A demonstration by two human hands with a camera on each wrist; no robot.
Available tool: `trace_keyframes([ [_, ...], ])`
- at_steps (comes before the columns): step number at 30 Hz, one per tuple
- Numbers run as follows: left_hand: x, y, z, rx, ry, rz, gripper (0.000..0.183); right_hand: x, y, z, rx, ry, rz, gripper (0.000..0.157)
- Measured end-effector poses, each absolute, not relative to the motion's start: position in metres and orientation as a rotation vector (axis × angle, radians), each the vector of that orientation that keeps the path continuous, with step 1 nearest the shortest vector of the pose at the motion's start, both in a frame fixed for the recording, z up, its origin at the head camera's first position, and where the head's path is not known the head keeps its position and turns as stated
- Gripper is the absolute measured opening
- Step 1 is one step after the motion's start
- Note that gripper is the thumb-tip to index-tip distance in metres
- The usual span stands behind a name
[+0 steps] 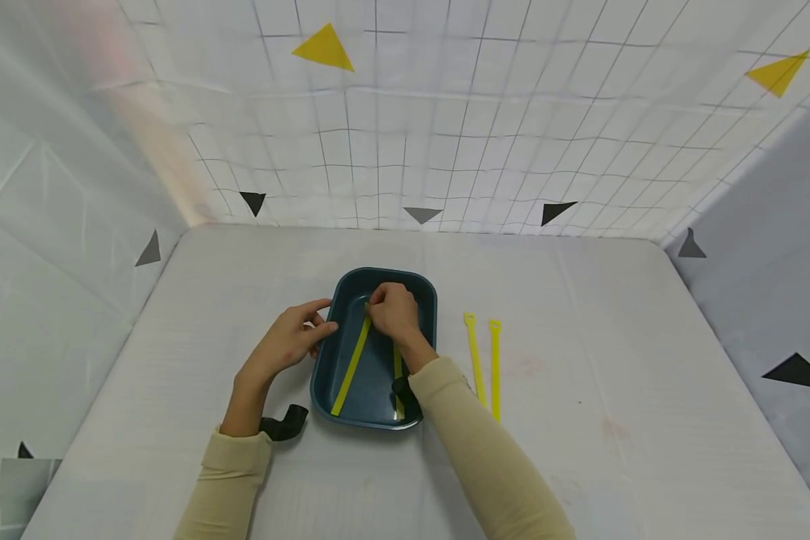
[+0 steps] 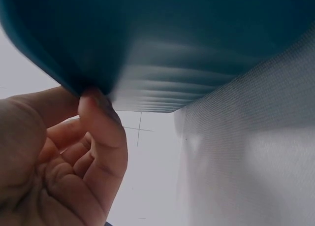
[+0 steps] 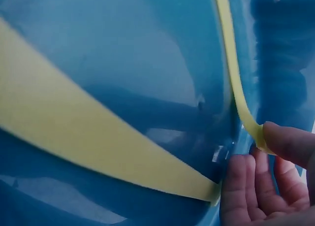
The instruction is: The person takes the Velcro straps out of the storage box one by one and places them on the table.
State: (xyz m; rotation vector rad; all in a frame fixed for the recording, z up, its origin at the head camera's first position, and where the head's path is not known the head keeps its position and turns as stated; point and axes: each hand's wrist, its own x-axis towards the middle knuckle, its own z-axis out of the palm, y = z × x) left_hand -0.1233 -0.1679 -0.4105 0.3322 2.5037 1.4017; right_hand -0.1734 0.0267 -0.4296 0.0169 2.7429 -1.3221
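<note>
A dark blue tray (image 1: 378, 394) with rounded corners stands on the table. My left hand (image 1: 289, 339) pinches its left rim between thumb and forefinger; the left wrist view shows them at the edge of the tray (image 2: 187, 34). Reaching inside, my right hand (image 1: 395, 312) pinches the far end of a yellow strap (image 1: 352, 364), which slants along the tray floor. In the right wrist view this strap (image 3: 231, 73) bends up to the thumb and forefinger. A second yellow strap (image 1: 397, 367) lies in the tray, partly hidden under my right wrist.
Two more yellow straps (image 1: 475, 352) with slotted heads lie side by side on the white table (image 1: 621, 375), right of the tray. My right sleeve (image 1: 486, 450) covers their near ends. A white gridded sheet (image 1: 445, 112) hangs behind the table, with pale sheets at both sides.
</note>
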Motion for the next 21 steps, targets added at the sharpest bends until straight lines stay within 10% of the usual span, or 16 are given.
trace_keyframes([
  [21,-0.1237,-0.1682,-0.4098,0.313,2.505,1.387,0.054,-0.1674,0.0257,-0.4222,0.069,2.533,-1.774,0.016],
])
